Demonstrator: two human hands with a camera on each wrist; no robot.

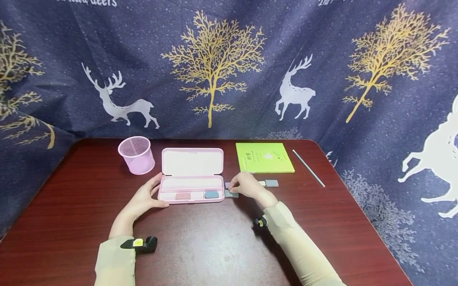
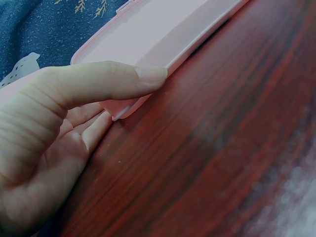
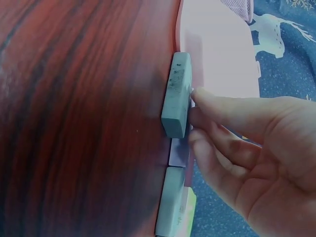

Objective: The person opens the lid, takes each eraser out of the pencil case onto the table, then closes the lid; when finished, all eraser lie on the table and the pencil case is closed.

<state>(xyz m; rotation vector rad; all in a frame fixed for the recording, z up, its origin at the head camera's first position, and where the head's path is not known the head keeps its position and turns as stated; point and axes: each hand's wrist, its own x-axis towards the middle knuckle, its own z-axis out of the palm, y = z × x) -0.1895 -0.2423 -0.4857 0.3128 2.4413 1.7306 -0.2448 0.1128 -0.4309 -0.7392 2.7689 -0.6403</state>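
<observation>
A pink pencil case (image 1: 191, 177) stands with its lid raised. My left hand (image 1: 142, 198) grips its left end, thumb along the front edge and fingers round the back corner. In the case's front compartments lie a pink eraser (image 1: 183, 196) and a blue eraser (image 1: 212, 194). Close to the case's right end, my right hand (image 1: 247, 185) has curled fingers at a smudged grey-green eraser (image 3: 177, 96) and a bluish-purple eraser (image 3: 178, 153). The fingertips are partly hidden behind the grey-green one, so whether they pinch either eraser is unclear. A grey eraser with a pale sleeve (image 1: 271, 183) lies further right.
Left of the case, near the back edge, stands a pink mesh pen holder (image 1: 137, 157). A green book (image 1: 264, 158) lies behind my right hand, and a thin pencil-like stick (image 1: 308, 168) lies to its right. A patterned cloth (image 1: 229, 99) hangs behind the table (image 1: 200, 242).
</observation>
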